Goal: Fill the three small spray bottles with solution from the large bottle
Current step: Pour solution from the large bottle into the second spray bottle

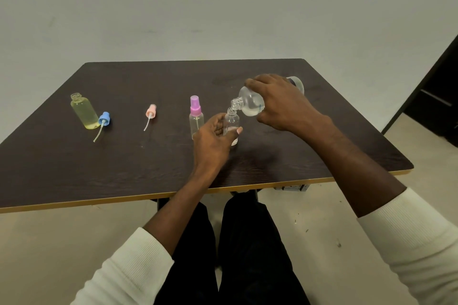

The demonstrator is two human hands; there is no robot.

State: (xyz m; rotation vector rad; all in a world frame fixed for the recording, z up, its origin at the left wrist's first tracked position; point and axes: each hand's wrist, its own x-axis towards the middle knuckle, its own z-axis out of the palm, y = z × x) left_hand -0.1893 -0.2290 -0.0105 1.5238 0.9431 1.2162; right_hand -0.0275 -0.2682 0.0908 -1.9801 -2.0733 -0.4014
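Large clear plastic bottle [250, 104] clamped in right fingers [250, 85], tilted neck-down over upright small clear bottle [232, 126] gripped by left fingers [236, 130].

I am sitting in a bare, plain room, more like a spare office or a simple workroom than a home. The wall [223, 2] ahead of me is blank and grey-white, with nothing hung on it. In front of me is a dark wood-grain tabletop [124, 156] with a thin yellow edge strip, the sort of cheap laminate desk found in offices. The floor [62, 242] under it is pale and hard, with a few specks of dirt. To my right a dark doorway [436, 96] opens off the room.
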